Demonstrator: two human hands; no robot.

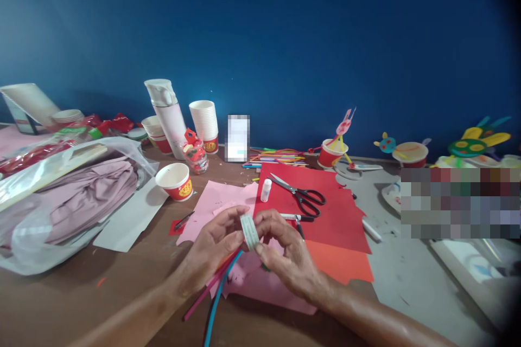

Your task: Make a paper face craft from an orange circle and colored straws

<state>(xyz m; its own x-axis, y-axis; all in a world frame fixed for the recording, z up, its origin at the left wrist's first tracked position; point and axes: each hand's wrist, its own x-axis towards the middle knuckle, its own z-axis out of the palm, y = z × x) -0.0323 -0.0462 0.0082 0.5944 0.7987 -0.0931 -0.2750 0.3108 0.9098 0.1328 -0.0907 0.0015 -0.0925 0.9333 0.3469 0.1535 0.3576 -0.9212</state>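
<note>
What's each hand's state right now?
Left hand: closed, holding a small whitish printed strip, material unclear.
Right hand: closed, holding the same strip.

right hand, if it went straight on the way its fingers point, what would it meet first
The right hand would likely first meet the small pale printed piece, which it seems to be touching; the left hand appears just beyond, though depth is hard to judge.

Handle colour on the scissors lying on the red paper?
Black; the scissors show best in the head view.
</note>
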